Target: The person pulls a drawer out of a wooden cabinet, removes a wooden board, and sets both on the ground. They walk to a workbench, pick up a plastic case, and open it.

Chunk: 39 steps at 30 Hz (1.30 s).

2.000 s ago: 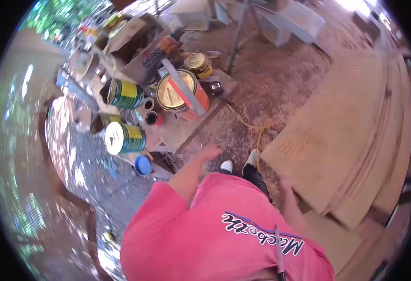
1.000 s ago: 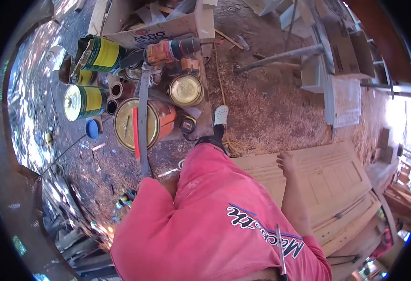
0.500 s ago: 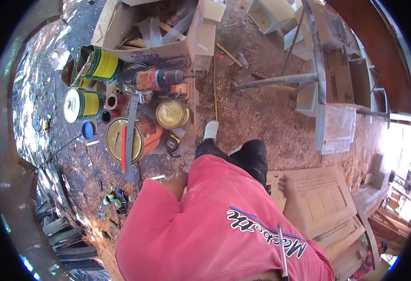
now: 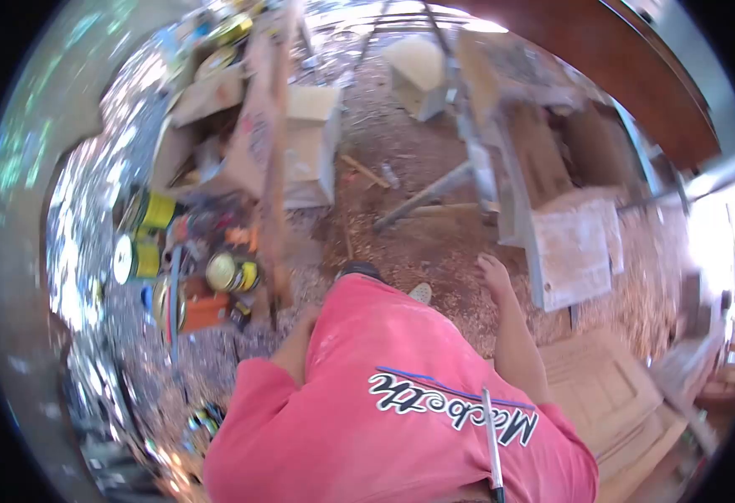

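Right hand (image 4: 492, 275) extends forward, left hand (image 4: 307, 320) beside the shirt (image 4: 384, 394)

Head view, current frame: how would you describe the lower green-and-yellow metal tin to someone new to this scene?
Start from the large open cardboard box at the upper left. Below it in the picture, left of the orange can, two tins appear one above the other. The lower green-and-yellow metal tin shows a round, whitish end, unlike the upper green-and-yellow tin.
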### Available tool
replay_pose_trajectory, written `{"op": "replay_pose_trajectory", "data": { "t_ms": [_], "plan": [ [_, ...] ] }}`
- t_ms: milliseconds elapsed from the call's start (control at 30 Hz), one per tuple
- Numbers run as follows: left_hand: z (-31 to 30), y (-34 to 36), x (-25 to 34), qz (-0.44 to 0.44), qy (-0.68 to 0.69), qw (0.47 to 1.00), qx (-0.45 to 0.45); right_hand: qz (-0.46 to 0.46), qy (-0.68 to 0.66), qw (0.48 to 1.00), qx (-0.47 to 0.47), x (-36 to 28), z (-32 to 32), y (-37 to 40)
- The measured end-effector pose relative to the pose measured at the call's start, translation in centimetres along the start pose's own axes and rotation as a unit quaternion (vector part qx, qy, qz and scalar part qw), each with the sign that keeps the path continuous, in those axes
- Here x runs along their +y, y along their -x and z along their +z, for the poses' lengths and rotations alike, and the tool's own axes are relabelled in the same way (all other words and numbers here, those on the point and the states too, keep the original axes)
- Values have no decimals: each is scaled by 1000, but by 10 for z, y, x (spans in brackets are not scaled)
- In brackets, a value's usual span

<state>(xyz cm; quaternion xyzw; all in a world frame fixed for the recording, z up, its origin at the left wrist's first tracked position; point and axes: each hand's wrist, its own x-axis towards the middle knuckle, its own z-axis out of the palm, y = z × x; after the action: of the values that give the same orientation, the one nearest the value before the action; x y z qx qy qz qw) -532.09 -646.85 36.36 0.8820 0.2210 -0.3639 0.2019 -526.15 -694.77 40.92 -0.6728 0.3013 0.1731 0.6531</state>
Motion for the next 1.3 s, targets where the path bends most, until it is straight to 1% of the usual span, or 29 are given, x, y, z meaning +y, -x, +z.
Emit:
{"op": "replay_pose_trajectory", "data": {
  "t_ms": [100, 167, 233, 300, 333, 367, 400, 467, 567, 600, 633, 667, 700, 733, 767, 800, 833, 867, 900, 933, 967, 1000, 1033, 1067, 1100, 1133, 1200, 1233, 1300],
  "plan": [
    [-29, -50, 31, 70, 23, 995, 74, -4, -40, 999, 37, 2, -33, -8],
    [-62, -26, 85, 77, 261, 934, 230, 48, -15, 999, 8, 5, -41, -12],
    [-86, -45, 112, 174, 193, 895, 363, 43, 22, 998, 33, 2, -45, -15],
    [-127, -13, 166, 204, 286, 881, 318, 46, 59, 996, 57, 3, -42, -20],
    [-137, -13, 179, 209, 281, 884, 309, -26, 138, 982, 128, 0, -39, -25],
    [-149, -18, 192, 257, 320, 851, 326, -101, 217, 951, 197, -9, -34, -34],
    [-162, -24, 205, 305, 358, 814, 341, -98, 212, 950, 206, -19, -27, -45],
    [-188, -31, 226, 332, 367, 797, 346, -183, 217, 926, 250, -44, -13, -60],
    [-242, -39, 247, 356, 392, 745, 406, -227, 257, 896, 283, -95, 12, -73],
    [-268, -38, 258, 357, 515, 668, 402, -193, 241, 918, 247, -115, 23, -75],
    [-303, -38, 269, 351, 627, 569, 401, -164, 229, 938, 204, -131, 25, -84],
    [-368, -45, 245, 324, 592, 559, 482, -253, 339, 862, 278, -130, 42, -113],
    [-410, -41, 239, 308, 556, 562, 529, -185, 308, 899, 249, -137, 48, -121],
    [-442, -43, 231, 320, 566, 508, 564, -139, 342, 885, 285, -129, 50, -138],
    [-467, -48, 219, 335, 571, 456, 595, -40, 379, 862, 333, -150, 70, -125],
    [-486, -51, 204, 318, 573, 448, 608, -17, 407, 846, 345, -146, 74, -131],
    [-505, -54, 188, 327, 587, 391, 629, 5, 430, 828, 358, -144, 73, -140],
    [-523, -60, 174, 340, 597, 332, 646, 61, 420, 837, 344, -160, 80, -138],
    [-537, -69, 158, 334, 595, 326, 654, 118, 406, 843, 331, -177, 86, -134],
    [-548, -81, 138, 291, 605, 346, 656, 110, 411, 843, 329, -169, 82, -142],
    [-556, -99, 113, 241, 616, 364, 655, 9, 410, 849, 332, -153, 69, -155],
    [-569, -133, 73, 182, 598, 455, 635, -91, 415, 846, 322, -145, 58, -165],
    [-583, -146, 54, 118, 547, 594, 578, -92, 441, 842, 298, -145, 57, -166],
    [-596, -149, 34, 46, 487, 717, 497, -63, 372, 872, 310, -145, 57, -166],
    [-608, -143, 25, 4, 281, 851, 444, -31, 298, 897, 325, -146, 60, -167],
    [-619, -137, 22, -29, 64, 933, 352, -31, 318, 896, 308, -150, 63, -169],
    [-629, -144, 4, 0, 38, 956, 292, 65, 337, 885, 316, -156, 63, -166],
    [-626, -152, -1, -17, 45, 957, 285, 65, 354, 882, 305, -149, 51, -168],
    [-619, -166, 4, 70, 120, 906, 399, 132, 272, 909, 289, -125, 18, -192]
  ]
}}
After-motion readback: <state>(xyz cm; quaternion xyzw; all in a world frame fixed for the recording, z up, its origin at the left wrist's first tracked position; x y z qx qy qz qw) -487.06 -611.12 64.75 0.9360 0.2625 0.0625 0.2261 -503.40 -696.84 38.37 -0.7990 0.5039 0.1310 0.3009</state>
